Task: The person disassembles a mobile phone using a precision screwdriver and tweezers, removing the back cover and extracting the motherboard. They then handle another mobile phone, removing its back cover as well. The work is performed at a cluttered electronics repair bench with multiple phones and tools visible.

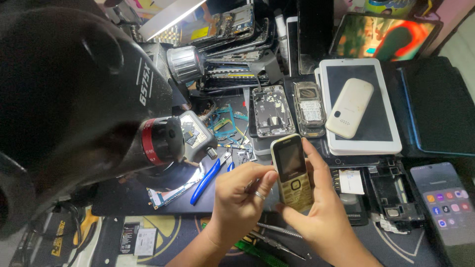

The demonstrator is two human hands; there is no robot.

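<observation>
My right hand (321, 207) holds a small gold keypad phone (292, 170) upright, with its dark screen facing me. The thumb lies along the phone's right edge. My left hand (242, 195) touches the phone's left side with its fingertips; a ring shows on one finger, and a thin metal tool seems to lie under its fingers. Both hands hover over a dark work mat (163, 232) at the bench's front.
A large black microscope head (74, 94) fills the left. Blue-handled pliers (205, 180) and circuit boards (220, 123) lie beside it. Behind are opened phone frames (272, 111), a white tablet (361, 109) with a cream phone (349, 109) on it, and a lit smartphone (445, 202) at right.
</observation>
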